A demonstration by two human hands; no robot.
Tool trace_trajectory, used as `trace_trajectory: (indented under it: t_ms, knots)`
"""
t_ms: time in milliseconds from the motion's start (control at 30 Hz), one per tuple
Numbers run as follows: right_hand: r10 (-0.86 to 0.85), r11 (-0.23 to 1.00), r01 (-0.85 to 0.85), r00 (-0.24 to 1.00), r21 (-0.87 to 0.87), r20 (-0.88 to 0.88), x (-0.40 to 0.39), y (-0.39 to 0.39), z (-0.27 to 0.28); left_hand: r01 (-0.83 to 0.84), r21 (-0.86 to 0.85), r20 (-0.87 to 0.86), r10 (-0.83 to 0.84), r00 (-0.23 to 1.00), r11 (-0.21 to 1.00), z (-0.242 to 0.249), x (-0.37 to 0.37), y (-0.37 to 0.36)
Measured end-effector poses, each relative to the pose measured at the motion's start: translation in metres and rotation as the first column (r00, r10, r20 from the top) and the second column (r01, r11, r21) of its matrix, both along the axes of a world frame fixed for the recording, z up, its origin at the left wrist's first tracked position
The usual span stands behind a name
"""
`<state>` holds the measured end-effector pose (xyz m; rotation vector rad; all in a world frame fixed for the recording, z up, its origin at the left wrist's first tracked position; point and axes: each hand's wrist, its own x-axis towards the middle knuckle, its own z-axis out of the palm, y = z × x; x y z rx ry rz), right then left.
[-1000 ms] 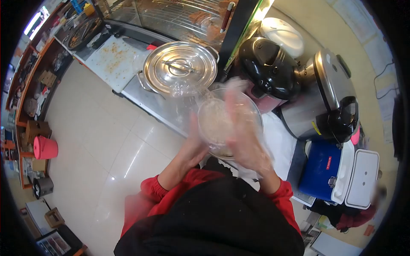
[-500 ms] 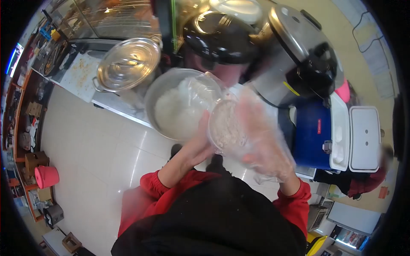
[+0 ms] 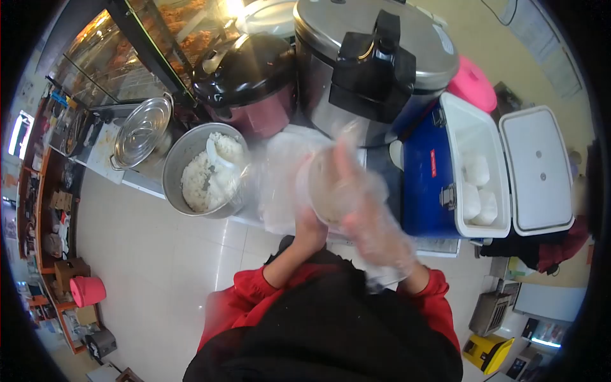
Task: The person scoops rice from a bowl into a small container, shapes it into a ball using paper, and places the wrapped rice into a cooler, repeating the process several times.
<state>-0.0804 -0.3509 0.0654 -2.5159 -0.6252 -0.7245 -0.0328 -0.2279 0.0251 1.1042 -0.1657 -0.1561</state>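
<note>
My left hand (image 3: 310, 233) holds a small round bowl (image 3: 323, 191) from its near left side. The bowl is blurred and whitish, and its contents are hard to make out. Across its right side reaches my right hand (image 3: 375, 232), in a loose clear plastic glove, with fingers stretched out but smeared by motion. To the left stands a metal pot (image 3: 170, 184) of white rice (image 3: 198, 184), with a white rice paddle (image 3: 219, 153) lying in it. Between pot and bowl, clear plastic bags (image 3: 280, 204) lie on the counter.
Behind are a pink cooker with a black lid (image 3: 251, 70) and a large steel cooker (image 3: 312, 70). An open blue cool box (image 3: 420, 191) holding white containers (image 3: 471, 202) stands at right. A lidded steel pot (image 3: 143, 134) and a glass food display (image 3: 95, 57) are at left.
The view has turned and shifted right, so the rice pot sits further left. Both hands and the bowl have moved away from the pot, to in front of the steel cooker.
</note>
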Motion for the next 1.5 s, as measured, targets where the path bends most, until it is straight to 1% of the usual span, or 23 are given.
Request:
trace_trajectory:
  t_ms: [67,133,167,200,267,333,433,500,600,700,767,833,867,967,1000,1067,1100,1133,1167,1233,1333,1433,1500]
  knots:
    - [-0.072,0.978,0.096,0.989,-0.185,0.132,0.0,-0.015,0.005,0.129,-0.305,-0.216,-0.2,0.956,0.944,0.019,0.001,0.003]
    - [-0.081,0.953,0.123,0.984,-0.277,0.159,0.006,-0.019,0.022,0.164,-0.375,-0.282,-0.281,0.917,0.912,0.028,-0.002,0.007]
    - [-0.022,0.978,0.027,0.999,-0.209,0.025,0.011,-0.017,0.04,0.181,-0.411,-0.307,-0.322,0.896,0.894,0.032,-0.001,0.009]
    - [0.05,0.99,-0.063,0.993,-0.126,-0.104,0.017,-0.014,0.057,0.266,-0.39,-0.276,-0.388,0.879,0.882,0.039,0.002,0.014]
    - [0.23,0.973,-0.218,0.913,0.075,-0.337,0.031,-0.01,0.077,0.249,-0.453,-0.332,-0.42,0.844,0.856,0.045,0.011,0.017]
    - [0.373,0.923,-0.28,0.814,0.263,-0.444,0.038,-0.021,0.084,0.258,-0.513,-0.356,-0.476,0.804,0.819,0.049,0.017,0.025]
    - [0.188,0.96,-0.139,0.963,0.243,-0.193,0.038,-0.035,0.084,0.32,-0.583,-0.348,-0.586,0.732,0.746,0.054,0.015,0.033]
    - [0.141,0.986,-0.132,0.987,0.102,-0.079,0.036,-0.02,0.067,0.337,-0.608,-0.356,-0.627,0.693,0.718,0.058,0.01,0.034]
    - [0.146,0.988,-0.147,0.988,-0.035,-0.045,0.023,-0.009,0.057,0.327,-0.435,-0.416,-0.51,0.753,0.839,0.059,0.006,0.033]
    - [0.102,0.995,-0.102,0.995,-0.016,0.0,0.017,-0.029,0.059,0.325,-0.519,-0.408,-0.563,0.719,0.791,0.058,0.01,0.042]
    - [0.054,0.999,-0.054,0.995,-0.005,0.089,0.021,-0.027,0.058,0.328,-0.446,-0.388,-0.511,0.767,0.833,0.067,0.007,0.035]
    - [0.085,0.994,-0.075,0.985,-0.074,0.152,0.018,-0.01,0.061,0.335,-0.401,-0.374,-0.486,0.79,0.852,0.068,0.008,0.035]
    - [0.121,0.979,-0.102,0.987,-0.174,0.104,0.011,-0.005,0.078,0.338,-0.4,-0.371,-0.488,0.79,0.852,0.063,0.01,0.035]
    - [0.091,0.991,-0.079,0.989,-0.111,0.115,0.002,-0.046,0.004,0.324,-0.452,-0.376,-0.507,0.775,0.831,0.05,0.015,0.036]
    - [-0.024,0.987,0.034,0.998,-0.159,0.06,0.007,-0.049,0.0,0.334,-0.458,-0.379,-0.521,0.765,0.824,0.052,0.015,0.038]
    - [-0.142,0.966,0.142,0.99,-0.214,0.015,0.019,-0.044,0.009,0.357,-0.408,-0.372,-0.51,0.775,0.841,0.057,0.015,0.035]
    - [-0.149,0.968,0.147,0.989,-0.201,0.007,0.029,-0.006,0.045,0.368,-0.34,-0.377,-0.484,0.789,0.865,0.059,0.012,0.034]
    - [-0.156,0.97,0.153,0.988,-0.187,-0.001,0.038,0.015,0.069,0.379,-0.27,-0.379,-0.459,0.803,0.885,0.061,0.01,0.035]
    - [-0.117,0.987,0.109,0.991,0.121,0.062,0.041,0.0,0.075,0.381,-0.331,-0.388,-0.492,0.779,0.863,0.064,0.011,0.036]
    - [-0.177,0.864,0.146,0.984,0.483,0.018,0.033,-0.016,0.089,0.36,-0.455,-0.415,-0.552,0.723,0.814,0.067,0.008,0.043]
    - [0.04,0.99,-0.057,0.991,0.131,0.128,0.029,-0.038,0.088,0.395,-0.461,-0.422,-0.587,0.691,0.795,0.067,0.002,0.046]
    - [0.14,0.977,-0.128,0.988,-0.169,0.059,0.027,-0.021,0.105,0.465,-0.373,-0.437,-0.594,0.675,0.803,0.079,-0.005,0.045]
    - [0.126,0.975,-0.115,0.991,-0.191,0.044,0.027,-0.018,0.109,0.483,-0.375,-0.439,-0.61,0.659,0.791,0.083,-0.009,0.046]
